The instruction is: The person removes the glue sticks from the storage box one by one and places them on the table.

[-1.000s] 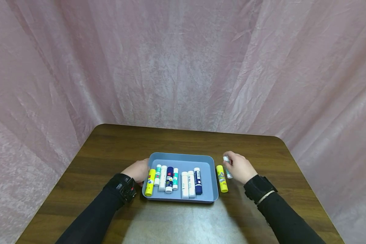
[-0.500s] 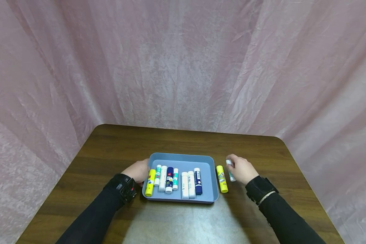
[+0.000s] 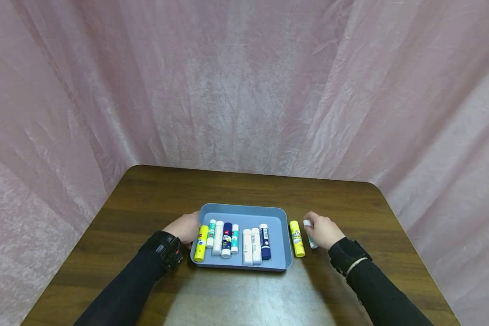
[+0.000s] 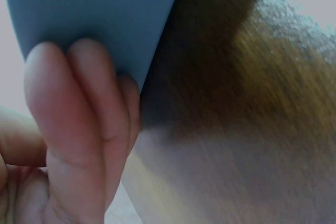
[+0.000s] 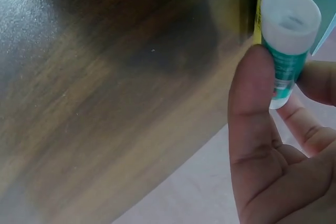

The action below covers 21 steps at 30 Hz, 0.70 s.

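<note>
My right hand (image 3: 326, 232) pinches a small white-and-teal glue stick (image 5: 286, 64) between thumb and fingers, just right of a yellow glue stick (image 3: 297, 239) that lies beside the tray. In the right wrist view the held stick's pale round end faces the camera. At the tray's left side, my left hand (image 3: 184, 228) rests with its fingertips (image 4: 89, 56) against the outer wall of the blue-grey tray (image 3: 244, 209). Several glue sticks lie side by side in that tray, among them a yellow one (image 3: 201, 243), a dark blue one (image 3: 226, 240) and a white one (image 3: 247, 246).
The brown wooden table (image 3: 167, 181) extends behind the tray and to both sides. A pink curtain (image 3: 244, 90) hangs behind its far edge. Inside the tray, a gap separates the left group of sticks from the right group.
My right hand has moved slightly right and toward me, carrying the white-and-teal glue stick away from the yellow one, then ends up close beside it. The left hand and tray stay put.
</note>
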Tool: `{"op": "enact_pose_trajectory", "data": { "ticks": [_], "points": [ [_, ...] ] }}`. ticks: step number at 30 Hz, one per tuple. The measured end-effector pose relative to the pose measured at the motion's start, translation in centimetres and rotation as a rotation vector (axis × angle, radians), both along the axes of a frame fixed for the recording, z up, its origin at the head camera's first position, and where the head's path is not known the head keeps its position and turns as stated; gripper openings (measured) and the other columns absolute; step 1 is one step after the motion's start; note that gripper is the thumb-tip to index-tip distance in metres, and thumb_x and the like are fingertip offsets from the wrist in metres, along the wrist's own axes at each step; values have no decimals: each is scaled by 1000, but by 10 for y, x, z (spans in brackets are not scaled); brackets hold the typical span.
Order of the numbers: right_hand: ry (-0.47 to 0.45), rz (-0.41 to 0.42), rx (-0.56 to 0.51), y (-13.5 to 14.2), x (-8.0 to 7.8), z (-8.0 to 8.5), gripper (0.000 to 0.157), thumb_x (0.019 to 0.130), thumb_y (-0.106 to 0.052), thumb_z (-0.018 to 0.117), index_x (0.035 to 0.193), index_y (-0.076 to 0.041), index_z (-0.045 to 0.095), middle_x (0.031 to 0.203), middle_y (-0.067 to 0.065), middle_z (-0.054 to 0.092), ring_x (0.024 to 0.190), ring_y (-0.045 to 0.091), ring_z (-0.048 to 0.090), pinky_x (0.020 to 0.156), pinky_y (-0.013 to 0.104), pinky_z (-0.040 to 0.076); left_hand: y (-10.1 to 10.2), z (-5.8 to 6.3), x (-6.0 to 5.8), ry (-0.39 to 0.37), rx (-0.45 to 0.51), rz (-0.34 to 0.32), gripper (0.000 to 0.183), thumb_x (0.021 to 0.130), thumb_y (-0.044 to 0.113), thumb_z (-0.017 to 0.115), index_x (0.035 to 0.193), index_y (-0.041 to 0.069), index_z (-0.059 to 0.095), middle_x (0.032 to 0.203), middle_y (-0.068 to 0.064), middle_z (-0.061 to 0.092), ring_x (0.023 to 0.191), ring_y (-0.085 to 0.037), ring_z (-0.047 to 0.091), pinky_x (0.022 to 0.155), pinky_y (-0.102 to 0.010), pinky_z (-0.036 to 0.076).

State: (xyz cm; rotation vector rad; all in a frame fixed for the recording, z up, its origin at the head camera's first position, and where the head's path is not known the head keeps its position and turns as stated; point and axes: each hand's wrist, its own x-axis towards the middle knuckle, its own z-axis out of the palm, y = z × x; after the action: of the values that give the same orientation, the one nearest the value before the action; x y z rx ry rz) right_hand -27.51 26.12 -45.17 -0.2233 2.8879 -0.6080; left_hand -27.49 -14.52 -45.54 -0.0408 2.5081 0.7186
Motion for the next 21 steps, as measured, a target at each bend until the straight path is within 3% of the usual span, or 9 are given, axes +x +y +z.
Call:
{"op": "enact_pose_trajectory", "data": {
  "ticks": [15, 21],
  "points": [
    [-83, -13, 24, 1, -3, -12, 27, 94, -10, 65, 119, 1, 61, 95, 14, 69, 76, 22, 63, 69, 38, 54, -1, -1, 0, -7, -3, -1, 50, 108, 13, 39, 157, 3, 31, 116, -21, 65, 54, -22, 62, 47, -25, 51],
    [-100, -7, 21, 1, -5, -16, 27, 95, -10, 65, 120, 0, 61, 98, 15, 70, 79, 21, 63, 71, 38, 54, 0, -3, -2, -15, 0, 8, 50, 109, 14, 39, 157, 3, 32, 107, -18, 65, 54, -21, 62, 48, -27, 52]
  ]
}}
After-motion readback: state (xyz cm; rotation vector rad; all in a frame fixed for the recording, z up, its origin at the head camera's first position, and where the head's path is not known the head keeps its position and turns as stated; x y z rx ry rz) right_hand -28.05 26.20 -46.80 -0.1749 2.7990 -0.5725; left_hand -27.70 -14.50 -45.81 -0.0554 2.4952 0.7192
